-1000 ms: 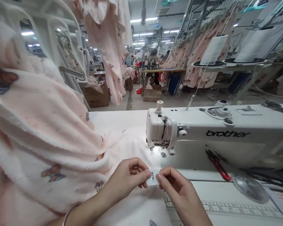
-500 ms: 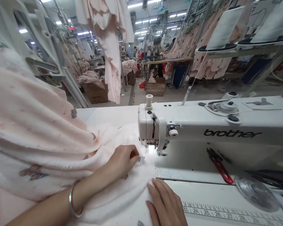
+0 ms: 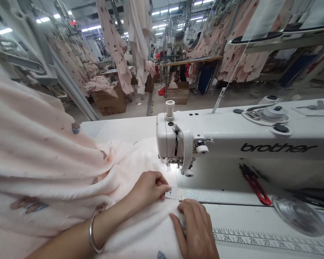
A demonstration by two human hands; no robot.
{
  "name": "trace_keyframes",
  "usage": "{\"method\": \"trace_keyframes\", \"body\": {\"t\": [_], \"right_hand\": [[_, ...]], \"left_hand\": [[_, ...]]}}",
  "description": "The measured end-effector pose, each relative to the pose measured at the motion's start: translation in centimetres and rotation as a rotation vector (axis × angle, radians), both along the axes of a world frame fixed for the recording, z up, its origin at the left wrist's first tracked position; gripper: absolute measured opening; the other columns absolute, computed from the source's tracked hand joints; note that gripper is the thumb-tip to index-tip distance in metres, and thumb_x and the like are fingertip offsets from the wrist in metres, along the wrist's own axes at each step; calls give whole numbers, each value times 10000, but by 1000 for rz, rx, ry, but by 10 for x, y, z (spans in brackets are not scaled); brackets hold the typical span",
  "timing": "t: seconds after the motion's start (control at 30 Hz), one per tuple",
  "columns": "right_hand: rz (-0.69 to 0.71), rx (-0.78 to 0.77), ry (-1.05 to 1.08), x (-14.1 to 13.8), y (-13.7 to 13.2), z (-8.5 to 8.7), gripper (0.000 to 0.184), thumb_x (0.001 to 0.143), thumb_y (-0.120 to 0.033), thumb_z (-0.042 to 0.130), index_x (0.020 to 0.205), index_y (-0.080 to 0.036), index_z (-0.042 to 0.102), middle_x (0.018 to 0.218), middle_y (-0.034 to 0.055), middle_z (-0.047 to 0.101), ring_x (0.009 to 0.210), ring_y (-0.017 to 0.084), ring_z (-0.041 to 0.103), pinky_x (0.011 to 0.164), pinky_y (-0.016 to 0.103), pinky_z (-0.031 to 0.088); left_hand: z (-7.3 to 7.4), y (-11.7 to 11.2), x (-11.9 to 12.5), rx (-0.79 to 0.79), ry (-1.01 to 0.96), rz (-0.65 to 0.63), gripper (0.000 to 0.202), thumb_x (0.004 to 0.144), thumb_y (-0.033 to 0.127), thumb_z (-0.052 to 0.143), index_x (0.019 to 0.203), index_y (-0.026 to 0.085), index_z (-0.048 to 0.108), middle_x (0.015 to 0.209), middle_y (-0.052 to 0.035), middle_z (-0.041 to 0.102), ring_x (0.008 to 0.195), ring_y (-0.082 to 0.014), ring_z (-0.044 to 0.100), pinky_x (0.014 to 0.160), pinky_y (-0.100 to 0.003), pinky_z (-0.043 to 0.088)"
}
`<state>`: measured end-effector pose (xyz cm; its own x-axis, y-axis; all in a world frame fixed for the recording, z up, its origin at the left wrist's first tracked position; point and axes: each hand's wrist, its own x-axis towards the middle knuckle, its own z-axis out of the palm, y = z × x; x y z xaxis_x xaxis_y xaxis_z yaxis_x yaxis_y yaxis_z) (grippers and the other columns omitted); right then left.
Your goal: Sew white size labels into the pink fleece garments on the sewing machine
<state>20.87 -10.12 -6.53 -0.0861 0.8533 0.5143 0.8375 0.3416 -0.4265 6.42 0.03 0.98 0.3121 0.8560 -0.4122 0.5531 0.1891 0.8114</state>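
My left hand (image 3: 150, 186), with a silver bangle at the wrist, pinches a small white label (image 3: 171, 192) with dark print over the fabric's right edge. Beneath it spreads pale pink plush fabric (image 3: 140, 223) with printed animal figures, bunched high on the left and running flat toward the needle area. My right hand (image 3: 196, 226) rests at the fabric's edge, thumb on the cloth and apart from the fingers, just in front of the machine bed. The head of a white sewing machine (image 3: 169, 138) stands just beyond both hands, its lamp lighting the cloth.
Red-handled thread snips (image 3: 255, 185) lie under the machine arm, beside a clear round disc (image 3: 298, 216) and dark scissors (image 3: 313, 198). A printed ruler (image 3: 259, 241) runs along the table front. Thread cones (image 3: 263, 21) stand upper right; pink garments (image 3: 113, 46) hang behind.
My left hand has moved right with the label, bringing it to the fabric's edge. My right hand has shifted slightly right, its thumb now further from its fingers. The camera view has turned slightly.
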Motion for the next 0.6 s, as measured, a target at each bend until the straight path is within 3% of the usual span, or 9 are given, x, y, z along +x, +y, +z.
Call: {"method": "trace_keyframes", "body": {"t": [0.13, 0.6], "right_hand": [[-7, 21, -62, -1, -1, -1, 361, 935, -250, 475, 1258, -90, 462, 1055, 140, 504, 1005, 277, 472, 821, 393, 385], [-12, 40, -71, -3, 0, 5, 356, 926, -213, 478, 1258, -83, 491, 1023, 143, 512, 986, 265, 495, 791, 382, 417]], "left_hand": [[-14, 2, -1, 19, -5, 28, 171, 751, 325, 582, 712, 159, 590, 556, 2, 607, 549, -139, 588, 560, -220, 419], [-11, 1, -1, 39, 13, 22, 161, 746, 310, 573, 704, 155, 572, 535, -1, 604, 528, -140, 587, 544, -219, 417]]}}
